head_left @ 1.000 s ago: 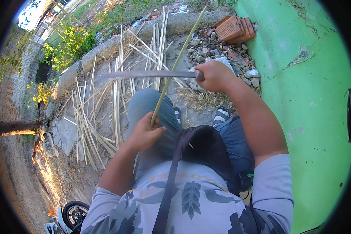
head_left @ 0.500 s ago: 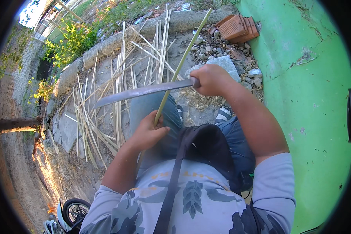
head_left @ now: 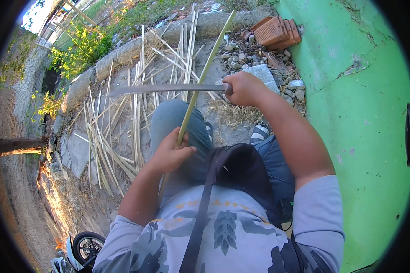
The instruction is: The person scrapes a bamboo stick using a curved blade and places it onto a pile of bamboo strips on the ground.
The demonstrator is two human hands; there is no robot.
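Observation:
In my left hand [head_left: 174,150] is a long, pale green bamboo strip [head_left: 212,51], gripped near my knee. Its far end slants up and to the right, while its lower part runs back under my left forearm. My right hand [head_left: 246,88] is closed round the handle of a machete [head_left: 164,88]. The long grey blade points left and lies across the strip, well beyond my left hand. Whether the edge bites into the strip I cannot tell.
Many split bamboo strips [head_left: 139,109] lie strewn on the ground ahead and left. A green wall [head_left: 351,136] stands on the right, with stacked clay roof tiles [head_left: 277,32] and rubble [head_left: 246,57] beside it. A low concrete kerb [head_left: 127,50] runs behind; a motorbike wheel [head_left: 89,248] shows lower left.
The machete has moved up along the strip, away from my left hand, and its blade has turned more level. The strip has tipped slightly leftward. My left hand keeps its hold.

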